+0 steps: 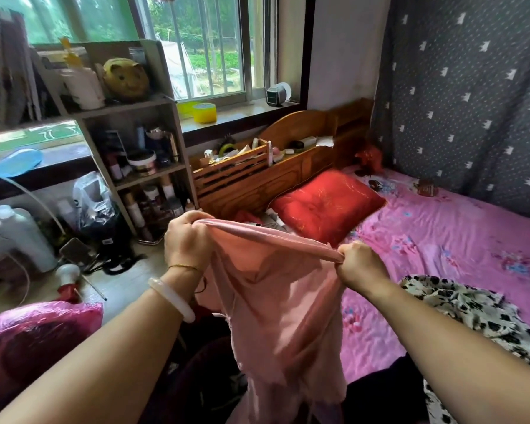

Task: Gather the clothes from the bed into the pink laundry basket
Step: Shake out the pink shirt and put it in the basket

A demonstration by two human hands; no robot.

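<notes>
The left hand [185, 240] and right hand [360, 264] are curled tightly on the top edge of a pink garment [276, 301], which is held stretched between them and hangs above the near edge of the bed [441, 240]. A leopard-print garment [471, 310] lies on the bed beside the right forearm.

- The garment [276, 295] held up in front is plain salmon pink.
- The bed sheet [459, 240] is bright pink with small blue and red flower prints.
- The pillow [328, 203] is red with fine gold lines.
- A crumpled cloth [478, 313] on the bed is cream with black leopard-like blotches.
- The wall hanging [471, 96] is dark grey, dotted white with white crowns.
- The headboard [288, 166] is orange-brown wood.
- The plastic bag [34, 335] at lower left is shiny magenta.
- The tape roll [204, 112] on the sill is yellow.
- The bangle [172, 299] is pale milky pink.
</notes>
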